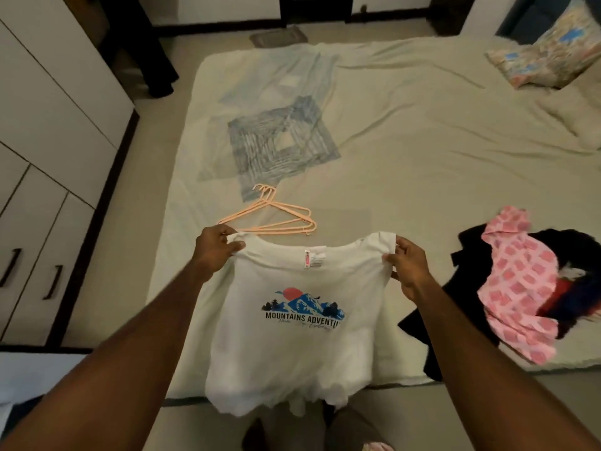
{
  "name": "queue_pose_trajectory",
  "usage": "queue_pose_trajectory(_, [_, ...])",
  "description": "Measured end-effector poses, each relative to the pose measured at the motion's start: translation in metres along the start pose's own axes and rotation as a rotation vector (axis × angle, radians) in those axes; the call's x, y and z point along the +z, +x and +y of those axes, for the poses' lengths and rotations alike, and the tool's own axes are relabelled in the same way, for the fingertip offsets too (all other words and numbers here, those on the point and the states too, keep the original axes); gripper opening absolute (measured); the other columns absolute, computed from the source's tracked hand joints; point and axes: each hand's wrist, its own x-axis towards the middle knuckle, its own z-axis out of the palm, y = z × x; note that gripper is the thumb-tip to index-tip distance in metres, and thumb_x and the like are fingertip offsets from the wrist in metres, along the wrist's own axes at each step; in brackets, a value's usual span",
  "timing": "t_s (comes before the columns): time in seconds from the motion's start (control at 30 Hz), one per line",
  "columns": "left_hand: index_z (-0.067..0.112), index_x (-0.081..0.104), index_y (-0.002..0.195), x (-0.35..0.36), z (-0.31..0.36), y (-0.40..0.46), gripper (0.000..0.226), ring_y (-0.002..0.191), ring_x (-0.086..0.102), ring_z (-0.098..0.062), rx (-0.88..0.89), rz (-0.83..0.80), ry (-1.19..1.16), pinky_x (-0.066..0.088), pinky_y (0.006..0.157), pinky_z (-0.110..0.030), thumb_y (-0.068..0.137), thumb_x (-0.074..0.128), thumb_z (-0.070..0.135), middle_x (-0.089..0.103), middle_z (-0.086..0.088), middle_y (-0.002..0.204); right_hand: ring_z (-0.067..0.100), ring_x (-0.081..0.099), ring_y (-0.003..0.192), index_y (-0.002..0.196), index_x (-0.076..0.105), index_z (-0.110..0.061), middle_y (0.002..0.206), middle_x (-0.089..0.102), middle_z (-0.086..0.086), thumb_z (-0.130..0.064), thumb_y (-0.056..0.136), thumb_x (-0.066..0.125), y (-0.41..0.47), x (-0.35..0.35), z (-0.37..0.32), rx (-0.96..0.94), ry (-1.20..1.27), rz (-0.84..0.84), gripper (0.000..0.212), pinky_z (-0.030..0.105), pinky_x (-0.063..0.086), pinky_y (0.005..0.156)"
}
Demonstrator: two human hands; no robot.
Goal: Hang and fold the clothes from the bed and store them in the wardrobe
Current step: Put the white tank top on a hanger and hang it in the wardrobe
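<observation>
A white T-shirt [292,353] with a blue mountain print hangs in front of me over the near edge of the bed [422,141]. My left hand [214,252] pinches its left shoulder and my right hand [406,265] pinches its right shoulder, holding it spread out. Several peach hangers [276,219] lie on the sheet just beyond the shirt. A pile of clothes lies at the right, with a pink patterned garment [520,288] on top of dark ones [455,304]. The white wardrobe [48,125] stands along the left.
A floral pillow [549,50] rests at the bed's far right corner. The sheet carries a grey-blue square print [279,141]. A strip of floor runs between the bed and the wardrobe. A small mat [279,35] lies on the floor beyond the bed.
</observation>
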Motion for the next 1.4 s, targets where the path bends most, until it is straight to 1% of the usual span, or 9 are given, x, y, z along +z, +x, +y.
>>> queue_pose_trajectory(0.17, [0.010,0.070,0.088,0.041,-0.017,0.038,0.026,0.061,0.043,-0.013,-0.068,0.008,0.125,0.037,0.054,-0.019,0.071,0.089,0.003,0.052,-0.002,0.070,0.020,0.070,0.089,0.122,0.067,-0.020,0.108,0.075,0.004,0.005,0.090,0.061,0.076,0.012,0.012,0.060,0.014,-0.067,0.041,0.034,0.056,0.069])
queue_pose_trajectory(0.33, [0.011,0.072,0.092,0.072,-0.053,0.083,0.027,0.075,0.056,-0.022,-0.111,0.023,0.181,0.046,0.071,-0.032,0.072,0.086,0.000,0.066,-0.014,0.084,0.018,0.070,0.084,0.110,0.069,-0.022,0.102,0.075,0.006,-0.002,0.095,0.061,0.143,0.037,0.040,0.069,0.014,-0.055,0.027,0.034,0.055,0.069])
queue_pose_trajectory(0.43, [0.016,0.071,0.089,0.088,-0.069,0.111,0.015,0.076,0.059,-0.024,-0.102,0.048,0.169,0.052,0.077,-0.039,0.082,0.080,0.006,0.068,-0.008,0.081,0.020,0.069,0.083,0.101,0.071,-0.021,0.094,0.075,0.004,-0.004,0.097,0.060,0.177,0.049,0.057,0.089,-0.027,-0.044,0.021,0.038,0.053,0.073])
queue_pose_trajectory(0.53, [0.014,0.066,0.089,0.107,-0.080,0.144,0.010,0.072,0.055,-0.020,-0.072,0.055,0.187,0.045,0.070,-0.033,0.088,0.074,0.008,0.061,0.001,0.074,0.026,0.067,0.088,0.092,0.071,-0.020,0.092,0.072,0.003,-0.004,0.094,0.061,0.213,0.060,0.077,0.124,-0.073,0.010,0.019,0.041,0.053,0.077])
queue_pose_trajectory(0.6, [0.012,0.065,0.094,0.118,-0.087,0.167,0.013,0.073,0.052,-0.019,-0.062,0.057,0.221,0.037,0.068,-0.030,0.088,0.074,0.006,0.057,0.001,0.075,0.031,0.068,0.099,0.103,0.069,-0.017,0.102,0.071,0.004,-0.004,0.089,0.064,0.235,0.070,0.089,0.132,-0.174,0.114,0.020,0.041,0.055,0.083])
queue_pose_trajectory(0.73, [0.013,0.061,0.104,0.132,-0.109,0.208,0.030,0.088,0.062,-0.028,-0.125,0.058,0.285,0.052,0.085,-0.040,0.082,0.079,0.006,0.066,-0.005,0.096,0.032,0.059,0.114,0.125,0.053,-0.016,0.123,0.061,0.009,-0.007,0.079,0.068,0.259,0.103,0.102,0.079,-0.553,0.320,0.049,0.050,0.053,0.096])
queue_pose_trajectory(0.97, [0.007,0.059,0.119,0.156,-0.144,0.234,0.041,0.104,0.064,-0.028,-0.163,-0.040,0.281,0.049,0.090,-0.034,0.085,0.081,0.017,0.066,-0.007,0.113,0.031,0.055,0.116,0.112,0.066,-0.018,0.119,0.062,0.007,-0.010,0.094,0.058,0.294,0.204,0.110,-0.338,-0.895,-0.004,0.022,0.048,0.044,0.098])
queue_pose_trajectory(1.13, [0.011,0.056,0.126,0.166,-0.162,0.239,0.051,0.106,0.064,-0.025,-0.246,-0.037,0.178,0.053,0.093,-0.037,0.085,0.082,0.025,0.066,-0.005,0.120,0.032,0.059,0.105,0.112,0.068,-0.020,0.111,0.067,0.004,-0.011,0.097,0.051,0.317,0.263,0.108,-0.541,-1.110,-0.071,0.024,0.045,0.046,0.085])
queue_pose_trajectory(1.4, [0.011,0.067,0.115,0.180,-0.162,0.249,0.030,0.092,0.064,-0.020,-0.303,0.041,0.102,0.048,0.082,-0.030,0.090,0.076,0.024,0.066,0.001,0.102,0.028,0.056,0.113,0.128,0.053,-0.019,0.120,0.063,0.005,-0.012,0.098,0.051,0.335,0.301,0.107,-0.563,-1.474,-0.088,0.031,0.048,0.039,0.093])
